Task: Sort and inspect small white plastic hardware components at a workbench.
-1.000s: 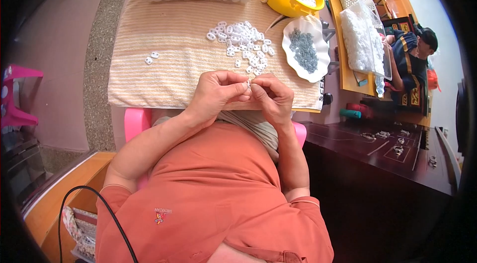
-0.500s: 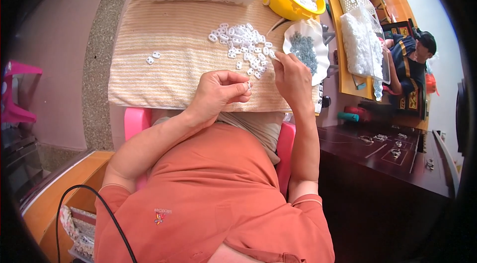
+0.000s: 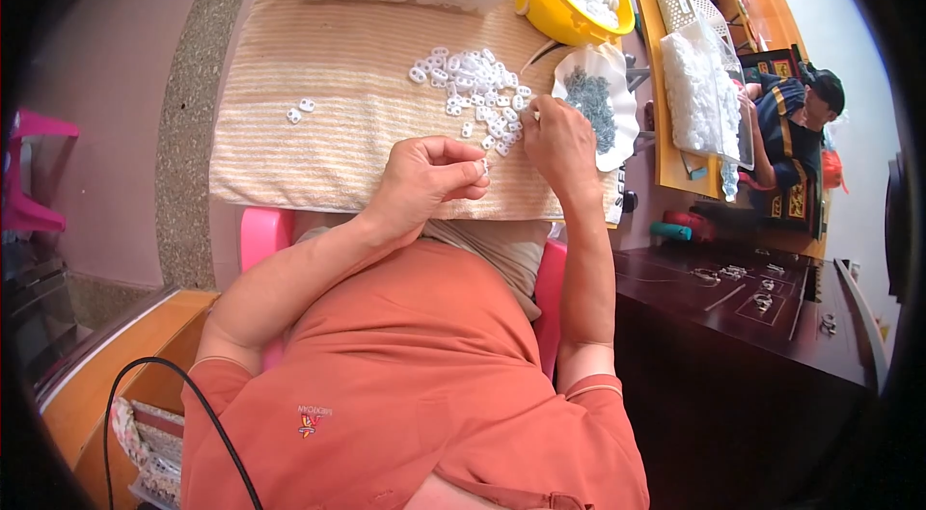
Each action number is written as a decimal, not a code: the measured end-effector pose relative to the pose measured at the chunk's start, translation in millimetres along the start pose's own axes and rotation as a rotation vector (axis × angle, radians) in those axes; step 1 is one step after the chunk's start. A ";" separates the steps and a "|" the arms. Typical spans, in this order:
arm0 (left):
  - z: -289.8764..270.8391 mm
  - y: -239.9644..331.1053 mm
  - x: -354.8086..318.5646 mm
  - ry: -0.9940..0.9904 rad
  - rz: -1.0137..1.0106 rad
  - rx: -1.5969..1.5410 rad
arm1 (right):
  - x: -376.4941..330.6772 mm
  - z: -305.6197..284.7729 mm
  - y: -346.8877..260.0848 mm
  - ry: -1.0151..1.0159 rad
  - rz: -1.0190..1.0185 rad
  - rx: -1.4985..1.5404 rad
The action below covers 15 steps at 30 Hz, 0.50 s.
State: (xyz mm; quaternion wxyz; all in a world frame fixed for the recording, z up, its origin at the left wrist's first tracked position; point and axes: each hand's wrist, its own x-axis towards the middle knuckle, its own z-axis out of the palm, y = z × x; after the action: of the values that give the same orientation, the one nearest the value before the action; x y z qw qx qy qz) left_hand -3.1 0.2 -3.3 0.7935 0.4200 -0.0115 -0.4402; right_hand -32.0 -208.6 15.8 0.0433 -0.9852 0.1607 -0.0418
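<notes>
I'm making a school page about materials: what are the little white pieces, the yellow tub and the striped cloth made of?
The little white pieces look like smooth, hard plastic: they seem moulded alike, with two holes. The yellow tub is probably plastic too, bright-coloured and fairly shiny. The striped cloth seems a matt, soft fabric, perhaps towelling; I can't tell the fibre.

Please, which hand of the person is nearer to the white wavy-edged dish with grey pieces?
Right. The right hand is close beside the white wavy-edged dish, at its left; the left hand is farther away, more to the left and lower in the picture.
</notes>
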 end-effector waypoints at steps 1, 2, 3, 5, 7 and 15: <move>-0.5 -0.6 0.3 -0.003 0.003 -0.002 | -1.1 0.1 -1.6 0.060 -0.014 0.026; -0.4 -0.3 0.2 -0.003 0.005 -0.001 | -2.3 -0.1 -2.9 0.062 -0.015 0.026; -0.2 -0.1 0.1 0.001 0.003 0.005 | -3.7 -0.4 -4.2 0.079 -0.030 0.064; 0.3 0.0 0.0 0.003 0.003 0.013 | -4.7 -0.5 -3.6 0.099 -0.043 0.102; 0.6 -0.6 0.1 0.010 -0.003 0.020 | -6.1 2.7 1.1 0.088 -0.071 0.159; -2.1 -1.5 1.7 0.001 0.022 -0.012 | -29.4 0.5 4.8 0.066 0.039 0.971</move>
State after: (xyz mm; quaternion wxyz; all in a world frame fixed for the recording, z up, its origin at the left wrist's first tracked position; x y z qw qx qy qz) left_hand -2.3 0.1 -6.3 0.8008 0.4152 -0.0131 -0.4315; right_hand -61.2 -203.7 12.8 0.4934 -0.8463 0.1422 -0.1422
